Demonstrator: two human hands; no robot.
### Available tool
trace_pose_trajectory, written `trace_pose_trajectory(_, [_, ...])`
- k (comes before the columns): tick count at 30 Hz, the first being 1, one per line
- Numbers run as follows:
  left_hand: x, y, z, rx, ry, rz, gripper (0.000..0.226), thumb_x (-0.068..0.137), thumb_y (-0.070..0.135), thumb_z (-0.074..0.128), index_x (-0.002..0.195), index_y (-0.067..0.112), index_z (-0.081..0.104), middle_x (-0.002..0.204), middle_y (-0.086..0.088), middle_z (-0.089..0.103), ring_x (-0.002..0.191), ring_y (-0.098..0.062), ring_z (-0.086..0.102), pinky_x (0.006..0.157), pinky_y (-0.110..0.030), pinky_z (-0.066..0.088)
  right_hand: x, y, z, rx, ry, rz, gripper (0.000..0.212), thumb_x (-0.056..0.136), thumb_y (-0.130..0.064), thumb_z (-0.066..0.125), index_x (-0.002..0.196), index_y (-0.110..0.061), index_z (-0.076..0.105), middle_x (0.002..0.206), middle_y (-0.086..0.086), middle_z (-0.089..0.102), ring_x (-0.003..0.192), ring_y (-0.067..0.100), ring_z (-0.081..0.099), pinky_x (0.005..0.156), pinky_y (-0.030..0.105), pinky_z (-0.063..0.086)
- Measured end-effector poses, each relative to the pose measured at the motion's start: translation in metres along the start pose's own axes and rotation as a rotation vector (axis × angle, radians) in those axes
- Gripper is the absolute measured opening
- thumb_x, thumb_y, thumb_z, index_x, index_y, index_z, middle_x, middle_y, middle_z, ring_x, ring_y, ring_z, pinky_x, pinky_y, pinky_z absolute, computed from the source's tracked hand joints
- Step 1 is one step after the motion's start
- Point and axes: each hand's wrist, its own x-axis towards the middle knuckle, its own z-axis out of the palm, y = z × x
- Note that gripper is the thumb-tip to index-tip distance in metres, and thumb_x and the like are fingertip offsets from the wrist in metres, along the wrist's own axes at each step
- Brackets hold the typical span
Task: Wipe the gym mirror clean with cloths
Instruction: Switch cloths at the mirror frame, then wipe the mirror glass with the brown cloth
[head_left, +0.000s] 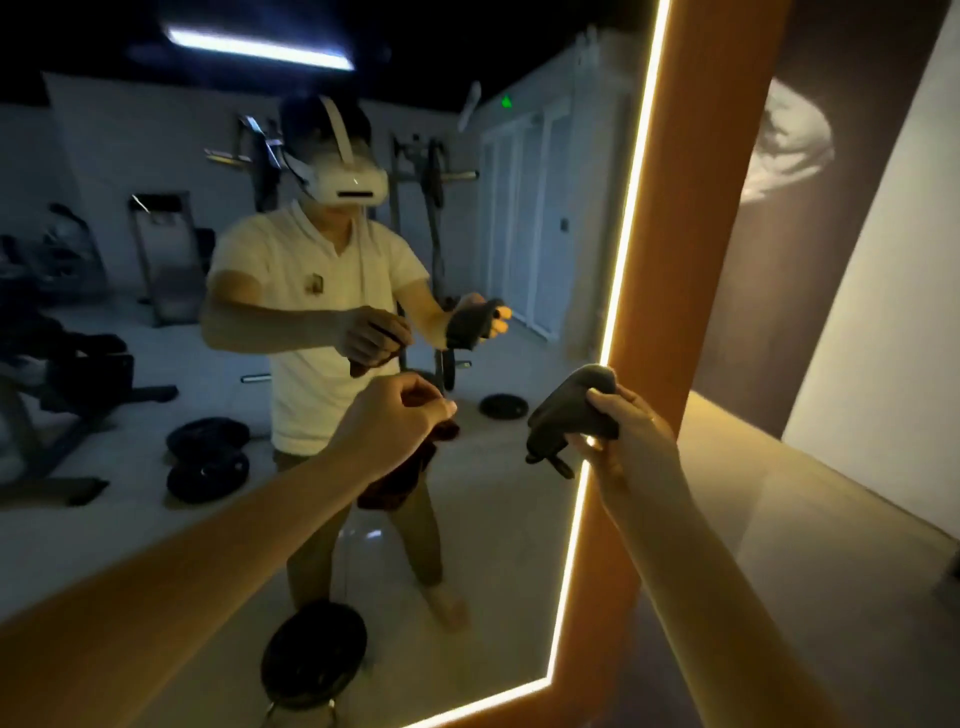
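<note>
Nearest the lens is the left forearm (208, 561), reaching up from the lower left corner to the left hand (400, 415), whose curled fingers pinch a bunched dark red cloth (397, 480) that hangs below the fist. Behind it the mirror (493, 530) fills the left and middle of the view, giving back the person and some weight plates (208, 457) on the gym floor. Whether either cloth touches the glass cannot be told; both look held just in front of it. Further right, the right hand (631, 441) clutches a wadded grey cloth (571, 415) close beside the lit strip (626, 234) that edges the glass, with the orange frame (696, 249) beyond. Wiping seems about to begin, and no streak or cleaned patch shows by which to judge progress. To do it well, each cloth should probably be opened from its wad into a flat pad under spread fingers, so more fabric meets the glass. Strokes should overlap, working from the top down, and the grey cloth should run right along the lit edge, where dirt tends to gather, without snagging on the frame.
</note>
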Motion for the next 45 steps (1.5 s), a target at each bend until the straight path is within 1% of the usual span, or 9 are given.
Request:
trace_pose_trajectory(4, [0.035, 0.045, -0.03, 0.228, 0.3, 0.229, 0.024, 0.095, 0.042, 0.071, 0.107, 0.021, 0.066, 0.097, 0.008, 0.067, 0.088, -0.006, 0.063, 0.079, -0.022, 0.049, 0.051, -0.073, 0.047, -0.113, 0.076, -0.244, 0.026, 0.097, -0.006, 0.06, 0.12, -0.018, 0.062, 0.115, 0.01, 0.067, 0.107, 0.025, 0.068, 0.079, 0.035, 0.061])
trace_pose_trajectory(8, [0.06, 0.081, -0.054, 0.464, 0.535, 0.48, 0.048, 0.091, 0.045, 0.073, 0.126, 0.017, 0.056, 0.113, 0.004, 0.052, 0.095, -0.011, 0.051, 0.077, -0.024, 0.045, 0.098, -0.13, 0.1, -0.301, 0.044, -0.684, 0.035, 0.096, -0.002, 0.059, 0.128, -0.017, 0.057, 0.112, 0.001, 0.065, 0.099, 0.01, 0.066, 0.067, 0.012, 0.054])
trace_pose_trajectory(12, [0.084, 0.098, -0.08, 0.693, 0.758, 0.653, 0.057, 0.09, 0.043, 0.074, 0.132, 0.015, 0.05, 0.116, -0.013, 0.053, 0.089, -0.024, 0.057, 0.068, -0.034, 0.051, 0.153, -0.167, 0.162, -0.555, 0.084, -1.122, 0.036, 0.09, -0.004, 0.06, 0.125, -0.013, 0.06, 0.117, 0.001, 0.061, 0.105, 0.012, 0.061, 0.091, 0.023, 0.053])
trace_pose_trajectory(15, [0.108, 0.095, -0.099, 0.875, 0.858, 0.74, 0.05, 0.093, 0.042, 0.068, 0.129, 0.008, 0.056, 0.112, -0.017, 0.054, 0.089, -0.031, 0.059, 0.066, -0.034, 0.048, 0.18, -0.17, 0.208, -0.714, 0.046, -1.33, 0.029, 0.094, -0.007, 0.06, 0.122, -0.008, 0.064, 0.118, 0.009, 0.059, 0.099, 0.011, 0.055, 0.086, 0.017, 0.049])
trace_pose_trajectory(18, [0.132, 0.081, -0.116, 0.996, 0.857, 0.802, 0.044, 0.094, 0.038, 0.065, 0.126, 0.009, 0.056, 0.112, -0.017, 0.054, 0.093, -0.033, 0.057, 0.071, -0.044, 0.054, 0.187, -0.144, 0.24, -0.876, 0.0, -1.531, 0.029, 0.101, -0.028, 0.051, 0.113, -0.009, 0.07, 0.109, 0.009, 0.06, 0.097, 0.021, 0.058, 0.08, 0.038, 0.052])
trace_pose_trajectory(26, [0.161, 0.042, -0.128, 1.204, 0.845, 0.849, 0.048, 0.097, 0.041, 0.049, 0.128, 0.006, 0.063, 0.115, -0.023, 0.059, 0.097, -0.042, 0.055, 0.078, -0.05, 0.042, 0.187, -0.002, 0.172, -1.208, -0.318, -1.793, 0.034, 0.098, -0.024, 0.057, 0.129, -0.011, 0.064, 0.111, 0.006, 0.048, 0.094, 0.026, 0.059, 0.069, 0.044, 0.055])
trace_pose_trajectory(33, [0.161, 0.043, -0.13, 1.231, 0.809, 0.859, 0.048, 0.096, 0.04, 0.051, 0.128, 0.006, 0.062, 0.116, -0.024, 0.059, 0.097, -0.04, 0.052, 0.078, -0.051, 0.043, 0.22, -0.169, 0.269, -1.189, 0.266, -1.77, 0.046, 0.097, -0.031, 0.044, 0.136, -0.013, 0.062, 0.122, 0.015, 0.053, 0.111, 0.029, 0.048, 0.096, 0.044, 0.044])
trace_pose_trajectory(41, [0.161, 0.048, -0.13, 1.157, 0.803, 0.875, 0.047, 0.094, 0.038, 0.051, 0.126, 0.007, 0.064, 0.115, -0.022, 0.058, 0.096, -0.038, 0.052, 0.078, -0.051, 0.045, 0.188, -0.005, 0.163, -1.285, -0.152, -1.868, 0.038, 0.092, -0.022, 0.067, 0.129, -0.013, 0.059, 0.118, 0.006, 0.046, 0.098, 0.028, 0.057, 0.073, 0.045, 0.056])
trace_pose_trajectory(45, [0.16, 0.048, -0.129, 1.165, 0.819, 0.863, 0.047, 0.093, 0.038, 0.054, 0.126, 0.007, 0.064, 0.114, -0.022, 0.059, 0.097, -0.038, 0.051, 0.08, -0.051, 0.043, 0.207, -0.098, 0.218, -1.251, 0.152, -1.816, 0.042, 0.088, -0.026, 0.068, 0.127, -0.01, 0.065, 0.114, 0.012, 0.05, 0.102, 0.027, 0.049, 0.084, 0.045, 0.054])
